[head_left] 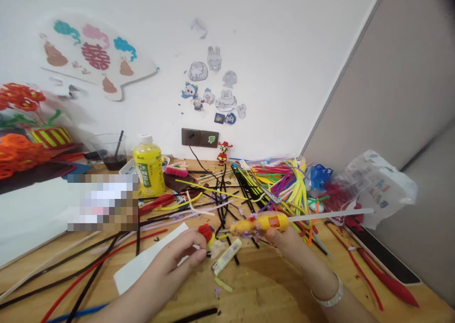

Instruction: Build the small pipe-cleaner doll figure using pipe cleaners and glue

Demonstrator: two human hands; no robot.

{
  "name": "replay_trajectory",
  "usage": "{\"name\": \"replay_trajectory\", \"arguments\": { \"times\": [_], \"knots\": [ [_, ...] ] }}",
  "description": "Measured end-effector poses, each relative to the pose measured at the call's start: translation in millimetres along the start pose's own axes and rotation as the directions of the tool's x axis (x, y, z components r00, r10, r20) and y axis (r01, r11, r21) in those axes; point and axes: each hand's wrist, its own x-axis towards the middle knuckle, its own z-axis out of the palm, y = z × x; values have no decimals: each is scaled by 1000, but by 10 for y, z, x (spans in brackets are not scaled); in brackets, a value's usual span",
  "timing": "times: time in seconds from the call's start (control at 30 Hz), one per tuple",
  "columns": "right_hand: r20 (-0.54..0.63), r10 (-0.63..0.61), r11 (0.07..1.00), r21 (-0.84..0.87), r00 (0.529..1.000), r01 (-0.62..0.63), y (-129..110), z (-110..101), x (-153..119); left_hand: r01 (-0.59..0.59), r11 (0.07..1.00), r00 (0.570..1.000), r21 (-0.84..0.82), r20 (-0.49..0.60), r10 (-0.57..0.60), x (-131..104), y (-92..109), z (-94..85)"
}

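Note:
My right hand (291, 245) grips a yellow hot glue gun (261, 225), its nozzle pointing left. A long translucent glue stick (330, 214) sticks out of the gun's back end. Purple fuzzy bits cling to the gun's body. In my left hand (183, 256), a small red, yellow and dark fuzzy craft piece (206, 234) is pinched between the fingertips, close to the nozzle. I cannot tell whether the nozzle touches it. Just below, a pale yellow printed stick-like packet (226, 256) lies on the table. White paper (149, 259) is partly under my left hand.
Loose pipe cleaners (222, 200) cover the middle, with a colourful bundle (296, 190) behind. A yellow drink bottle (147, 166), a plastic cup (110, 155) and a small red figure (223, 153) stand towards the wall. At right are red-handled scissors (387, 271), a dark phone-like slab (384, 252) and plastic bags (380, 185).

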Motion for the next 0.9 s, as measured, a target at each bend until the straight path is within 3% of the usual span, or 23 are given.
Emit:
{"name": "replay_trajectory", "arguments": {
  "times": [0.3,0.67,0.9],
  "knots": [
    [3,35,997,64,999,-35,44,69,-10,-54,998,998,44,21,53,-43,-19,14],
    [-6,60,997,39,998,-60,-72,64,-5,-122,988,992,93,53,118,-57,16,4],
    [0,73,997,19,997,-73,-8,32,10,-139,983,989,116,70,131,-60,7,11]
  ]
}}
